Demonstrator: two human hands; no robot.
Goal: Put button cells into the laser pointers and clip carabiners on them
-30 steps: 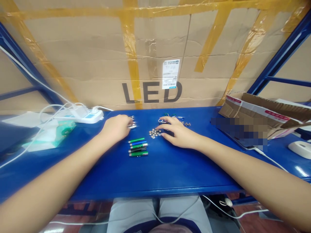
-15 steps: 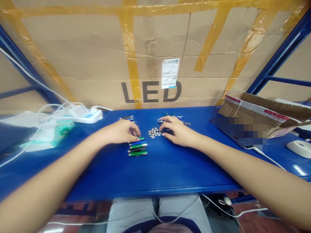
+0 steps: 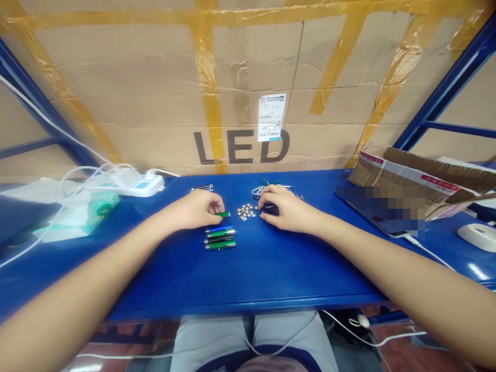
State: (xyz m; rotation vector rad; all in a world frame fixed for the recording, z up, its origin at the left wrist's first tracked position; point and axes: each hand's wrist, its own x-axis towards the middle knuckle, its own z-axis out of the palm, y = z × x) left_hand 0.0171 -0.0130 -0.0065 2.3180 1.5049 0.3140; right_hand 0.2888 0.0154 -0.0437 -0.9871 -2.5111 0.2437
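My left hand (image 3: pixel 211 210) is closed on a green mini flashlight (image 3: pixel 222 214), a slim metal tube whose end sticks out to the right past the fingertips. Below it lies a row of similar tubes: a blue one (image 3: pixel 219 228), a green one (image 3: pixel 221 233), a black one (image 3: pixel 219 239) and another green one (image 3: pixel 220 246). My right hand (image 3: pixel 277 206) is curled at the right side of a cluster of silver button cells (image 3: pixel 245 211). Its index fingertip meets a cell at the cluster's edge, with the thumb slightly apart.
Behind the right hand lie carabiner clips (image 3: pixel 257 190). Thin metal pieces (image 3: pixel 203 187) are beyond the left hand. A power strip (image 3: pixel 145 186) and a green packet (image 3: pixel 91 214) stand left. Right are a phone (image 3: pixel 372 219), an open carton (image 3: pixel 414 178) and a white mouse (image 3: pixel 478 237).
My left hand has lifted a green mini flashlight away from the row, up beside the button cells. My right hand has shifted slightly right, its thumb and index finger still at the cluster's edge.
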